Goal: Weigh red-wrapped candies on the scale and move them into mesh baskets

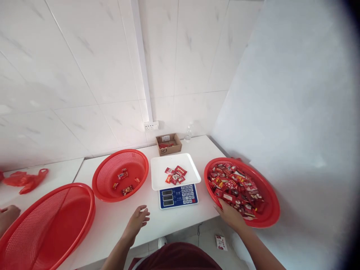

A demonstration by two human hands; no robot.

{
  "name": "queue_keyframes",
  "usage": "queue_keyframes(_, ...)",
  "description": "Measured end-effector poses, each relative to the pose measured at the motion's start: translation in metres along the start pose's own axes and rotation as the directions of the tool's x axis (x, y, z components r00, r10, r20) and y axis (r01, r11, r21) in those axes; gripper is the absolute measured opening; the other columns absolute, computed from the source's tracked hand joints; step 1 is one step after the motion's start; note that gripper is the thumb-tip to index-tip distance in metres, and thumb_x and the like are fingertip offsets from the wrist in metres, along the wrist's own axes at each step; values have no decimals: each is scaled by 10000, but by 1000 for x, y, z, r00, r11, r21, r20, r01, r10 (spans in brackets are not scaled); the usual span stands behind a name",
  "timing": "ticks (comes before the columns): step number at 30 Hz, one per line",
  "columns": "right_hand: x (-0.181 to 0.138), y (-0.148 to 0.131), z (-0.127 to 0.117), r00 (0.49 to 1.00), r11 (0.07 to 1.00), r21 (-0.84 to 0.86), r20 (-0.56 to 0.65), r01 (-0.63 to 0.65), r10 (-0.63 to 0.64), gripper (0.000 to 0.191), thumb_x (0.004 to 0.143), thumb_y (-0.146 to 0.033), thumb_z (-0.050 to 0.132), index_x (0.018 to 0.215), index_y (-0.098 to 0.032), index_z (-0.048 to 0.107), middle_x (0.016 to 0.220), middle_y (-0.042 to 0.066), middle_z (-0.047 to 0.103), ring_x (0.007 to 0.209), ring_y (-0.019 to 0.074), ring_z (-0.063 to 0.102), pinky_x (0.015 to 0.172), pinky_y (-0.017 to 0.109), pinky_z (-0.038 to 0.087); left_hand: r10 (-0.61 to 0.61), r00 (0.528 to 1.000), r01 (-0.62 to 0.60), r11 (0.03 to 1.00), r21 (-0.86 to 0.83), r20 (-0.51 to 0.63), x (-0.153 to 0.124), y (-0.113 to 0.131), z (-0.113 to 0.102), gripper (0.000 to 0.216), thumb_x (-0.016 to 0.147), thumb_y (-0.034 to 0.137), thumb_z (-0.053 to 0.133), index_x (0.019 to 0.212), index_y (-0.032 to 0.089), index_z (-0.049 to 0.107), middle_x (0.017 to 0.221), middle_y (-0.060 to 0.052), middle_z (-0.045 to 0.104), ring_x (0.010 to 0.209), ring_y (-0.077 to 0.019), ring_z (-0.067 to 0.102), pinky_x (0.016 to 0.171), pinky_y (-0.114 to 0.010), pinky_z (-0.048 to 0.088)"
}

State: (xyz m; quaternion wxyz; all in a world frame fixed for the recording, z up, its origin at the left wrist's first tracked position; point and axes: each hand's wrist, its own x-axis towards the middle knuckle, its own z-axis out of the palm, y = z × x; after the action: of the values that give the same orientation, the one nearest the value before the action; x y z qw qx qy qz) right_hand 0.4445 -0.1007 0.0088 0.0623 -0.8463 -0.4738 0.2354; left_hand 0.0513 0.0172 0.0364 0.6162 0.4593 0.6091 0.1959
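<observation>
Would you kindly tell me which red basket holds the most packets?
The rightmost basket, at the right hand: it is heaped with packets, while the middle basket holds few and the leftmost basket shows none.

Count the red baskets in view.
3: the front-left basket, the middle basket just left of the scale, and the right basket, piled with packets. Any stacked underneath would be hidden.

Scale (179, 200) = clock centre, tray (158, 168) on top, packets (176, 176) on tray. 12: carton (170, 150) behind. 12–1: bottle (188, 133). 3: heaped basket (271, 202). 9: sparse basket (109, 170), few sachets (123, 174) inside. 8: near basket (64, 221).
</observation>
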Motion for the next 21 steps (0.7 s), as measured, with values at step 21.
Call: queue_keyframes(21,-45,4,40,805,882,177,-515,436,-294,389,873,-370,314,1081,-193,590,1141,165,634,1126,269,558,993,451,421,231,849,21,884,468,-475,-94,-82,-41,576,748,360,524,1272,144,421,1312,-169,510,1295,-302,416,1073,-441,318)
